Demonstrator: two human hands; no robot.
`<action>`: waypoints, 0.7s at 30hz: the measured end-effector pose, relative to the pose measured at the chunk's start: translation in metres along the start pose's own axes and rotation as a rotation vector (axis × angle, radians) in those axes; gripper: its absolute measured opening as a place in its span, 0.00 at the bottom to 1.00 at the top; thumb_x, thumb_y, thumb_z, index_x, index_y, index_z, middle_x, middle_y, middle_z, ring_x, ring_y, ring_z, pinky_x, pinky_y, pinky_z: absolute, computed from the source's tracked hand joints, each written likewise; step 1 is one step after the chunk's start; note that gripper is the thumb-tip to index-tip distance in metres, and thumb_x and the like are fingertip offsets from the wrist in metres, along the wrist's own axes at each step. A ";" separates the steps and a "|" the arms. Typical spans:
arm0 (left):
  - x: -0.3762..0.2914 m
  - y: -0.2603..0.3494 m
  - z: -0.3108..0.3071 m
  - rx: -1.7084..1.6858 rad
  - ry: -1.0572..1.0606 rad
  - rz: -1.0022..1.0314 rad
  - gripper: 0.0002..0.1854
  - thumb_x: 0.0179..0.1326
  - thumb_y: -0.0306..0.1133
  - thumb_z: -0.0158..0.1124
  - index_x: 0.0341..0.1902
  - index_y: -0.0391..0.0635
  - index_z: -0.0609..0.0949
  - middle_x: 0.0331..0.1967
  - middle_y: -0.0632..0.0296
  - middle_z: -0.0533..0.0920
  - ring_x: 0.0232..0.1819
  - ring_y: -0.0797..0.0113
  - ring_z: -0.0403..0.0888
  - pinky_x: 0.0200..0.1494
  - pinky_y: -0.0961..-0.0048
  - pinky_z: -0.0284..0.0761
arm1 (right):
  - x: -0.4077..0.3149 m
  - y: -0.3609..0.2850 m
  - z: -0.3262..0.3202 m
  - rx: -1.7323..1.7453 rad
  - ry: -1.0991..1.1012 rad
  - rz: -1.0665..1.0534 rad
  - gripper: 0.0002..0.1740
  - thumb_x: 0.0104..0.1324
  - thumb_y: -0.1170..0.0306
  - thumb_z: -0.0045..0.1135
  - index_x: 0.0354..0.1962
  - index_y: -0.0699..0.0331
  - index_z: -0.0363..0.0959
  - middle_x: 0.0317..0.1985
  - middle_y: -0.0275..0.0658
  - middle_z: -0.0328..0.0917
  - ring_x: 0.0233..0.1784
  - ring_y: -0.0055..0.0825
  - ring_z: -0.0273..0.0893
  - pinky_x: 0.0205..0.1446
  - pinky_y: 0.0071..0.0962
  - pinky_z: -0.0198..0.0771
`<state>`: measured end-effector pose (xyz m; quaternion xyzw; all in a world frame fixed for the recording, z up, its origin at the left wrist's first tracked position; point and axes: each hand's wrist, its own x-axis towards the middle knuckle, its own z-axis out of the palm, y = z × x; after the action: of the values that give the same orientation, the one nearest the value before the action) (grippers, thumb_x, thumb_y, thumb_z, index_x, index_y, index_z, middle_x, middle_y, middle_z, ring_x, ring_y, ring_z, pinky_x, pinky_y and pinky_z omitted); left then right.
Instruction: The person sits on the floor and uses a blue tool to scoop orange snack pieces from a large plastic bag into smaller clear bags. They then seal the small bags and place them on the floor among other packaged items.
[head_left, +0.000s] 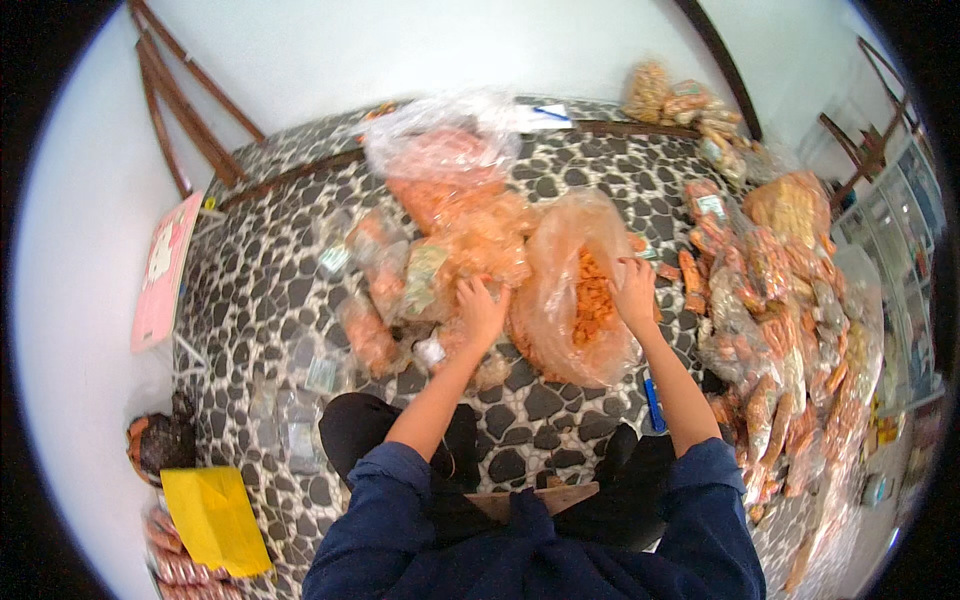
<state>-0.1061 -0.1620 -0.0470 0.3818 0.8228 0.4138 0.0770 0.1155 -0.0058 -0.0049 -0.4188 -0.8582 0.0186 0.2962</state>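
Note:
A large clear plastic bag stands open on the floor before me, with crumbly orange food pieces showing through its mouth. My right hand pinches the right side of this bag's rim. Left of it, my left hand reaches down onto a heap of clear plastic packaging, its thumb and fingers apart; whether it grips any film is hidden. Just beyond lies a crumpled orange-tinted bag. Smaller snack packets, such as one with a green label and another of orange pieces, lie beside my left hand.
A blue box cutter lies near my right forearm. Many bagged snacks are piled at the right. A big pink-tinted bag stands by the back ledge. A pink folding table leans at the left wall, with a yellow sheet nearer me.

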 end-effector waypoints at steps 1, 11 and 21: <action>-0.011 0.017 0.017 -0.067 -0.021 -0.005 0.29 0.54 0.47 0.61 0.51 0.38 0.65 0.48 0.44 0.63 0.53 0.45 0.60 0.57 0.53 0.56 | -0.005 0.011 -0.006 -0.059 -0.134 0.177 0.27 0.54 0.62 0.58 0.50 0.64 0.63 0.48 0.49 0.68 0.55 0.46 0.65 0.57 0.44 0.61; -0.023 0.060 0.084 0.007 -0.116 -0.031 0.30 0.53 0.41 0.62 0.56 0.38 0.63 0.49 0.46 0.68 0.52 0.50 0.67 0.54 0.59 0.63 | -0.032 0.072 0.009 -0.020 -0.385 0.622 0.21 0.62 0.58 0.44 0.41 0.67 0.73 0.33 0.50 0.79 0.38 0.47 0.78 0.52 0.53 0.61; -0.019 0.017 0.040 -0.115 0.047 -0.305 0.14 0.54 0.30 0.56 0.43 0.41 0.67 0.44 0.48 0.71 0.48 0.49 0.69 0.47 0.56 0.63 | -0.058 0.130 -0.067 -0.068 -0.339 0.926 0.21 0.59 0.54 0.44 0.40 0.58 0.77 0.44 0.49 0.76 0.50 0.46 0.74 0.59 0.59 0.50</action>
<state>-0.0658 -0.1446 -0.0639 0.2377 0.8477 0.4526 0.1415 0.2696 0.0219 -0.0149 -0.7567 -0.6182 0.1882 0.0992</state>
